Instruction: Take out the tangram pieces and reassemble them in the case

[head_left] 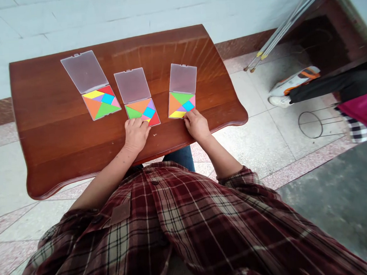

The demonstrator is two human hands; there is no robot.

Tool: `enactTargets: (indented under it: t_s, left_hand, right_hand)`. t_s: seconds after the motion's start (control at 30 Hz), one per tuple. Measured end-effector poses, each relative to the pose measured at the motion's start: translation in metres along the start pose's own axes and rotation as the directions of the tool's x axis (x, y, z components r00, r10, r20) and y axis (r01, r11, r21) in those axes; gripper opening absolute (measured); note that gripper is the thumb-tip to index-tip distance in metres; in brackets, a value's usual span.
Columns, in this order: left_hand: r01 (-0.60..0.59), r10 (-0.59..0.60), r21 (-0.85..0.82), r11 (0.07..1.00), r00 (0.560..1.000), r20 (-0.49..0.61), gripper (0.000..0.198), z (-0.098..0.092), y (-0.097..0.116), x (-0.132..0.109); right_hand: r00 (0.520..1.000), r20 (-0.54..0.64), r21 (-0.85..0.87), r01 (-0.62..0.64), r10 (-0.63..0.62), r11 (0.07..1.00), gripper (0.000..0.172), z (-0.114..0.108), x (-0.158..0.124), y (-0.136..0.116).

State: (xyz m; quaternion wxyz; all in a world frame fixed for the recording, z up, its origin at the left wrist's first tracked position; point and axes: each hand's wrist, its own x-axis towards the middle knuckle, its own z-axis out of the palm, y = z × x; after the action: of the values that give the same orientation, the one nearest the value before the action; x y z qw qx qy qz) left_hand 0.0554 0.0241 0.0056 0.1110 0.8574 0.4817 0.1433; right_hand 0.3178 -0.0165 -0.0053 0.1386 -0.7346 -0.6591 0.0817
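Three clear hinged tangram cases lie on the table with their lids folded back, each tray filled with bright flat pieces. At the near edge of the middle tangram case (pixel 140 108) my left hand (pixel 136 134) has its fingers curled over the lower left part, hiding some pieces. My right hand (pixel 197 125) is closed at the near right corner of the right tangram case (pixel 181 101); its fingertips cover that corner, and whether they pinch a piece too I cannot tell. Further left, untouched, is the left tangram case (pixel 102 102).
The brown wooden table (pixel 63 157) has a curved front edge close to my body. A pale wall (pixel 107 17) stands behind it. To the right are metal crutches (pixel 284 29), a seated person's leg (pixel 323 88) and a wire ring frame (pixel 310 124) on the tiled floor.
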Motion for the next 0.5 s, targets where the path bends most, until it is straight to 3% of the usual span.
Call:
enactTargets:
  t_s: [0.3,0.5]
  left_hand:
    - [0.039,-0.038,0.032,0.999,0.999,-0.032,0.026,0.009,-0.016,0.027]
    - [0.091,-0.091,-0.006,0.996,0.991,-0.094,0.023,0.012,-0.031,0.055]
  right_hand:
    - [1.000,0.008,0.016,0.021,-0.021,1.000,0.020,-0.001,-0.020,-0.012]
    - [0.992,0.122,-0.048,0.024,-0.018,0.999,0.024,-0.009,-0.026,-0.029]
